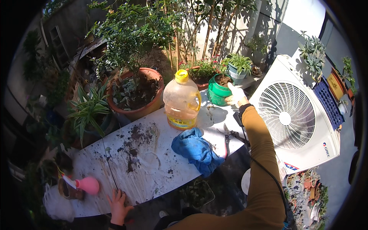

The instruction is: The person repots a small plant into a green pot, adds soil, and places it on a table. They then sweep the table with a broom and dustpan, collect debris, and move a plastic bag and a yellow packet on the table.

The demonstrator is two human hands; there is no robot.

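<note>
At the far right end of the white table [143, 187], my right hand [237, 95] touches the side of a green pot [215, 92] with soil in it. Whether its fingers grip the pot is hard to tell. My left hand [118, 205] rests with spread fingers on the near left edge, at the end of a thin dark stick or wire [110, 169]. Between the hands stand a large plastic bottle with a yellow cap [179, 100] and a crumpled blue cloth [197, 149]. Pruning shears [227, 142] lie right of the cloth. Loose soil is scattered over the table.
A pink spray bottle [88, 185] lies at the left beside a brown pot [67, 191] and a clear plastic bag [56, 205]. Behind the table stand a large terracotta pot [115, 107] and a striped-leaf plant [90, 110]. An air-conditioner outdoor unit [319, 138] is at the right.
</note>
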